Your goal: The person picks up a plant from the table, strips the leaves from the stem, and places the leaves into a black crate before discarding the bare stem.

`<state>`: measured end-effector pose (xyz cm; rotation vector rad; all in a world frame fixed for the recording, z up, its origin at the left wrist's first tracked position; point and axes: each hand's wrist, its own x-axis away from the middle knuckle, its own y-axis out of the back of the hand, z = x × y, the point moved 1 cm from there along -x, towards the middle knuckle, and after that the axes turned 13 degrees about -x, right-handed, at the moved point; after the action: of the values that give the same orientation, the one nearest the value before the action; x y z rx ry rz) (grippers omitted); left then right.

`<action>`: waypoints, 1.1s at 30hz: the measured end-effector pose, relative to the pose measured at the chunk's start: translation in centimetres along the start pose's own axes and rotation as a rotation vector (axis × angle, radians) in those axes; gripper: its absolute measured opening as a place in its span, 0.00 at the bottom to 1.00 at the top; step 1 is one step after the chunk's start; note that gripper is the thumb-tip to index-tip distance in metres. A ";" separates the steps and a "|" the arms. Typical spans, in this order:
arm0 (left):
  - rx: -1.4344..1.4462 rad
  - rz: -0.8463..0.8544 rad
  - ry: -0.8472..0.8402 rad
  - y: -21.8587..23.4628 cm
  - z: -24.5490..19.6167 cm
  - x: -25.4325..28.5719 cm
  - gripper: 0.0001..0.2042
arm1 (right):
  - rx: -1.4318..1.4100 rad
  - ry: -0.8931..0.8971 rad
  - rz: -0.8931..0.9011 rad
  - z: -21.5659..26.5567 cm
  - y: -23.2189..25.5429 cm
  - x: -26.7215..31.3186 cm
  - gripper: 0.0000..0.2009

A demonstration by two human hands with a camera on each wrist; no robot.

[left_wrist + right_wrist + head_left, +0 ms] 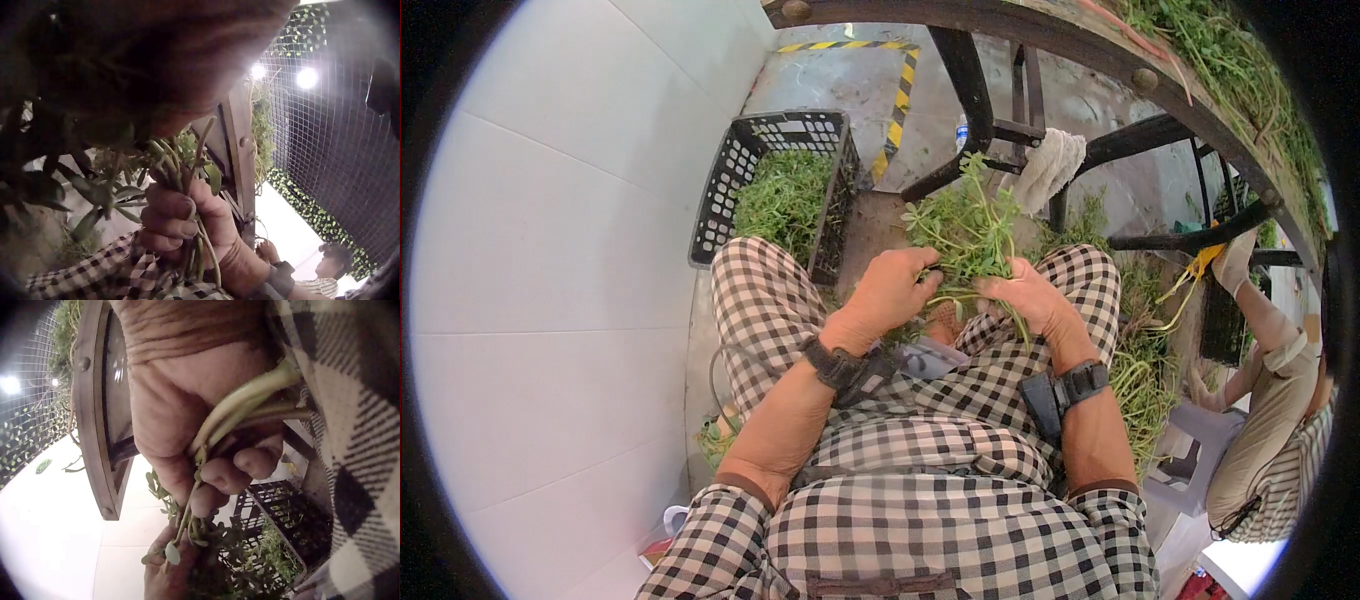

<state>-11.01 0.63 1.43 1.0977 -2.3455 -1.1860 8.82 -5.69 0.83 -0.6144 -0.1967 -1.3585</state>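
- Bunch of leafy green stems point(970, 235) sits just off the centre toward 2 o'clock in the head view, between both hands and above the lap.
- Left hand point(892, 295), same view: thumb and fingertips pinch at the near edge of the bunch.
- Right hand point(1035, 298): closed around the stems, leaves fanning toward 12 o'clock.
- Black plastic crate point(835, 225) at 11 o'clock, holding cut greens point(785, 195); yellow-and-black floor tape point(895, 125) at 12.
- Wooden tabletop edge point(1000, 25) at 1 o'clock, more greens on top toward the corner; white cloth point(1050, 170) at 2.
- Long-stemmed pile point(1140, 390) at 4 o'clock, beside the checkered trousers point(765, 290); farther out, a 2nd person point(1270, 440) in a striped top.
- Left wrist view: the left hand looms dark and blurred at 11 o'clock, its fingers impossible to read here. At 6, the right hand grips several stems in curled fingers, cut ends up; leaves hang at 8, wire mesh point(337, 106) and 1 bright lamp point(307, 78) at 2.
- Right wrist view: the right hand, at 12 o'clock, curls its fingers around thick pale stems. The left hand is at 7, against the leafy part, its grip partly hidden; the crate is at 5, the tabletop edge at 9.
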 end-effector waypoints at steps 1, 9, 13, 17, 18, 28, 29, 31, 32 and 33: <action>-0.037 -0.019 -0.020 -0.1 0.1 0.0 0.10 | 0.005 0.017 0.013 -0.3 0.2 -0.2 0.13; 0.109 -0.104 0.120 -1.2 0.1 -0.4 0.09 | -0.024 0.069 -0.036 0.0 -0.3 -0.2 0.10; 0.275 -0.116 0.360 -1.5 -0.4 -0.4 0.10 | -0.057 0.120 -0.083 0.3 -0.9 -0.2 0.08; 1.066 -0.094 0.715 -0.9 4.0 -0.9 0.08 | 0.071 0.082 -0.066 0.2 -0.4 0.2 0.08; 1.189 -0.086 0.734 -0.2 4.8 -0.8 0.09 | 0.054 0.066 -0.077 0.1 -0.1 0.2 0.08; 1.084 0.029 0.609 1.8 2.9 -0.1 0.09 | -0.521 0.139 -0.227 -0.8 0.9 -0.8 0.09; 1.090 0.058 0.601 1.7 2.4 -0.1 0.09 | -0.583 0.142 -0.177 -1.1 1.4 -0.9 0.09; 0.934 0.050 0.548 0.3 2.5 -0.2 0.09 | -0.610 0.171 -0.183 -1.0 1.3 -0.8 0.09; 0.840 0.103 0.540 -0.1 2.6 -0.2 0.09 | -0.581 0.181 -0.180 -0.8 1.2 -0.6 0.09; 0.746 0.155 0.532 -0.5 2.6 -0.3 0.09 | -0.552 0.189 -0.176 -0.6 1.1 -0.5 0.10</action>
<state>-12.00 2.09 -0.51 1.2037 -2.3829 0.0922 9.58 -5.46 -0.26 -0.9355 0.2957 -1.6439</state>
